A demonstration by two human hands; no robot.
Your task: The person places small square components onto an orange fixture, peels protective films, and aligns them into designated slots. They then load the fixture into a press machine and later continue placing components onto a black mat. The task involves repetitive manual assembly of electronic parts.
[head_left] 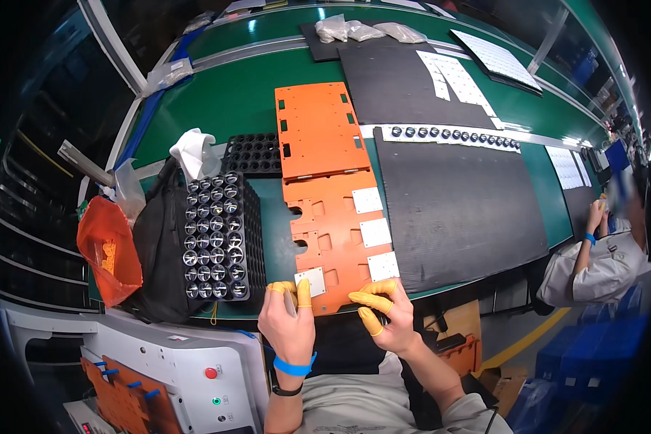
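Observation:
An orange fixture board point(333, 239) lies at the table's near edge, with an orange cover panel point(322, 130) at its far end. Three white square plates, the nearest being the near-right plate point(382, 266), run along its right side. Another white square plate point(313, 281) sits at its near left corner. My left hand point(289, 325), in yellow finger cots, is at that corner plate, fingers closed around something pale that I cannot make out. My right hand point(389, 315), also in yellow finger cots, is over the board's near right corner, below the near-right plate, its thumb and fingers apart and holding nothing.
Left of the board stand a stacked black tray of lens-like round parts point(215, 239) and another black tray point(253, 155). An orange bag point(108, 249) hangs farther left. A black mat point(456, 210) and a strip of round parts point(452, 136) lie right. A co-worker point(593, 260) sits far right.

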